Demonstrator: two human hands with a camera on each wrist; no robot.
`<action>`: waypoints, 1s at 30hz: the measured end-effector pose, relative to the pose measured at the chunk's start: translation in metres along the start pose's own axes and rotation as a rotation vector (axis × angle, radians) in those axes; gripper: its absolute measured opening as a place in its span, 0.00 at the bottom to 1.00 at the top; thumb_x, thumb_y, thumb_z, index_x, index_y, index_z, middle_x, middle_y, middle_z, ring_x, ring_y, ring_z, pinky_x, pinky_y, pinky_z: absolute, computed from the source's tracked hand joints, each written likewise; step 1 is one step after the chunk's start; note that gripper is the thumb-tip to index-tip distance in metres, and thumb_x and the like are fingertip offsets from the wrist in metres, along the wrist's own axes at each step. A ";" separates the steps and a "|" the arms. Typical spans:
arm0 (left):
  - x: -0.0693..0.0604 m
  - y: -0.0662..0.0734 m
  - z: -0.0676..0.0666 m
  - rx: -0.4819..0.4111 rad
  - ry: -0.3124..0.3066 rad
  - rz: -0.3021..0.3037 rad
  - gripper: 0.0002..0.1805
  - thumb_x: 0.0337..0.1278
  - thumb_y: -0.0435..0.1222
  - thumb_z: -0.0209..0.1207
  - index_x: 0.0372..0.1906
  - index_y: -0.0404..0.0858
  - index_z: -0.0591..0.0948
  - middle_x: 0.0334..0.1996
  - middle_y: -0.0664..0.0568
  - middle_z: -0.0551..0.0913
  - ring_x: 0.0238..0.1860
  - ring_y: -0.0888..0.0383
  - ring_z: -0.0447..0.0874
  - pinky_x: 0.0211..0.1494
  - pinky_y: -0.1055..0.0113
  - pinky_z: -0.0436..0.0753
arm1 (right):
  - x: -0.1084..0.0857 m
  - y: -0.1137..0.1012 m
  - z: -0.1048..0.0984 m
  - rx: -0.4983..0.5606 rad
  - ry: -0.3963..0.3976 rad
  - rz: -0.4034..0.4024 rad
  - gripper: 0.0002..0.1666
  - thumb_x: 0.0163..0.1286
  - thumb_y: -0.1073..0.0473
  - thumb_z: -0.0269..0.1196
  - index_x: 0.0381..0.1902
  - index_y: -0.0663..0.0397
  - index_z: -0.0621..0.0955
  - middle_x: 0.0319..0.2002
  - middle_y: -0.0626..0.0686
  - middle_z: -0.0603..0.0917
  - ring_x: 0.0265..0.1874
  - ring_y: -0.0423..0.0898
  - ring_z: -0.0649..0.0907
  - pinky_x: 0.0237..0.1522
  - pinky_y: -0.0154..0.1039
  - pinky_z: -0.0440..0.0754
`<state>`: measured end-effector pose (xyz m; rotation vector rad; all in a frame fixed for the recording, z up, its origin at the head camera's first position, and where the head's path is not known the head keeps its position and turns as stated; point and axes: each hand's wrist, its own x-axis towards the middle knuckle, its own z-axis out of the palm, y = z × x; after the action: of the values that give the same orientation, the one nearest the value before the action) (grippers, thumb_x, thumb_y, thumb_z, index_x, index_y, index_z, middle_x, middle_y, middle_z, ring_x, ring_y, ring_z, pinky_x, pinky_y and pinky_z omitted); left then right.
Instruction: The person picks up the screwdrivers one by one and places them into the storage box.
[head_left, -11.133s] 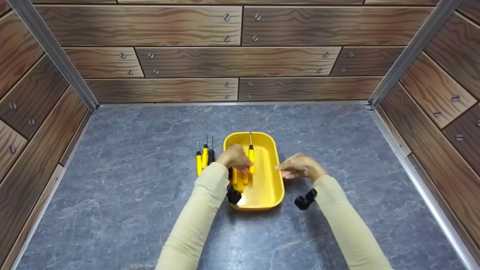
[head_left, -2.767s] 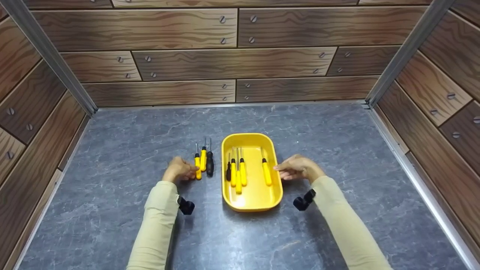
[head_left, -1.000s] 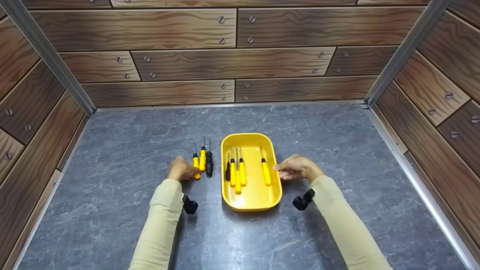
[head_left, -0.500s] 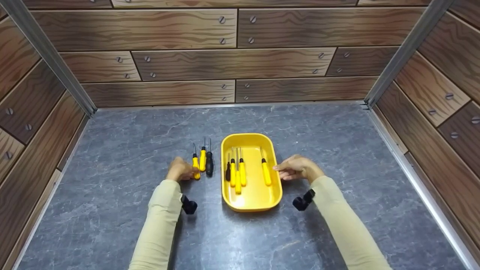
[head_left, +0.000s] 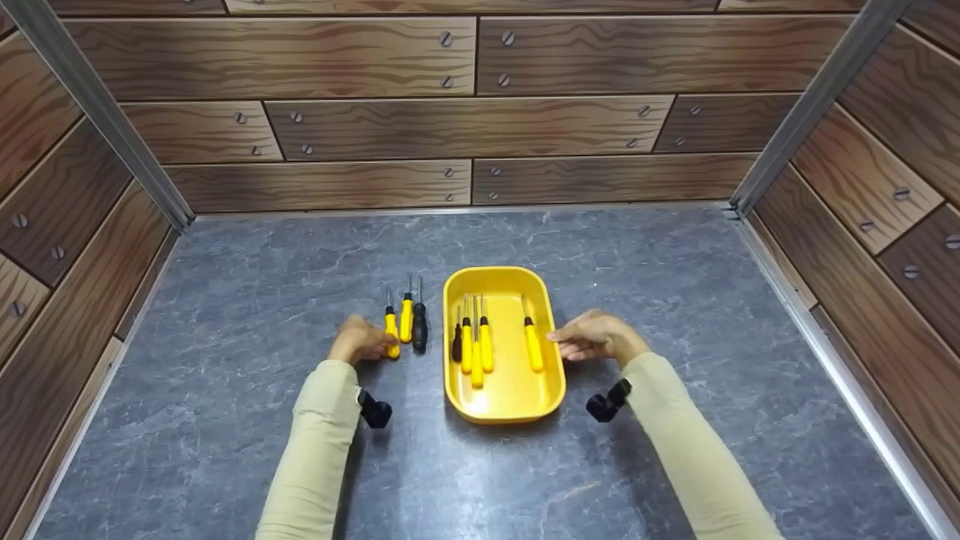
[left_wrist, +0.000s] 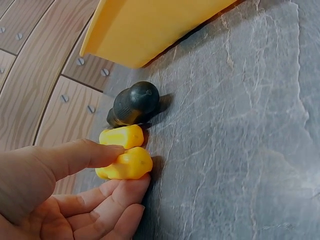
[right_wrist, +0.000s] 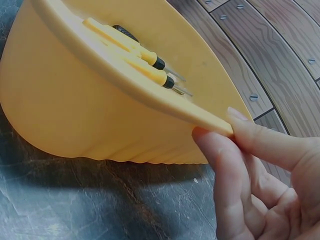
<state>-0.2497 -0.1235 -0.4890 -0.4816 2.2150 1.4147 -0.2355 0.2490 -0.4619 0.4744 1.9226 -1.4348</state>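
My left hand (head_left: 360, 339) pinches the handle of a yellow-and-black screwdriver (head_left: 391, 330) between thumb and fingers; in the left wrist view its yellow handle end (left_wrist: 135, 164) shows. Right beside it on the tabletop lie another yellow screwdriver (head_left: 406, 319) and a black-handled screwdriver (head_left: 420, 330). To their right stands a yellow tray (head_left: 504, 409). Several screwdrivers lie along its left side, one of them a small dark one (head_left: 457, 343); a single yellow screwdriver (head_left: 533, 345) lies near its right wall. My right hand (head_left: 598, 335) pinches the tray's right rim (right_wrist: 200, 120) between thumb and fingers.
The grey marbled tabletop (head_left: 645, 255) is bordered by wood-patterned walls (head_left: 367, 129) at the back and sides, with metal edging. Each wrist carries a small black camera mount, such as the left one (head_left: 375, 411).
Earlier my left hand was over the tray with a yellow screwdriver; one now lies at the tray's right side. The left hand moved left to the screwdrivers outside. The right hand stayed at the rim.
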 end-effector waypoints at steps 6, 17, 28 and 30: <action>-0.005 0.002 -0.003 -0.014 -0.023 -0.002 0.12 0.51 0.28 0.65 0.26 0.37 0.71 0.12 0.58 0.77 0.15 0.67 0.78 0.26 0.75 0.85 | 0.000 0.000 0.000 -0.002 0.002 0.004 0.06 0.63 0.60 0.67 0.26 0.53 0.82 0.15 0.46 0.84 0.14 0.35 0.83 0.23 0.27 0.85; 0.001 -0.001 -0.008 -0.055 -0.054 0.021 0.13 0.46 0.27 0.67 0.37 0.26 0.77 0.16 0.53 0.80 0.19 0.63 0.81 0.33 0.69 0.89 | 0.000 -0.001 0.000 -0.009 0.004 -0.001 0.07 0.63 0.60 0.67 0.25 0.52 0.82 0.15 0.45 0.84 0.14 0.35 0.83 0.23 0.27 0.85; -0.007 0.005 -0.009 -0.040 -0.095 0.047 0.05 0.55 0.25 0.60 0.35 0.29 0.75 0.16 0.55 0.78 0.19 0.64 0.79 0.34 0.70 0.88 | -0.001 -0.001 0.000 -0.005 -0.004 -0.005 0.07 0.62 0.60 0.67 0.25 0.52 0.83 0.15 0.45 0.84 0.14 0.35 0.82 0.23 0.27 0.85; -0.007 0.006 -0.009 -0.033 -0.110 0.058 0.05 0.56 0.24 0.59 0.36 0.28 0.75 0.15 0.56 0.78 0.19 0.64 0.79 0.34 0.70 0.88 | -0.001 -0.001 0.000 -0.002 -0.008 -0.006 0.07 0.62 0.60 0.67 0.25 0.53 0.83 0.15 0.45 0.84 0.14 0.35 0.83 0.23 0.27 0.85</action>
<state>-0.2488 -0.1289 -0.4772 -0.3449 2.1366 1.4735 -0.2355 0.2490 -0.4605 0.4619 1.9211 -1.4359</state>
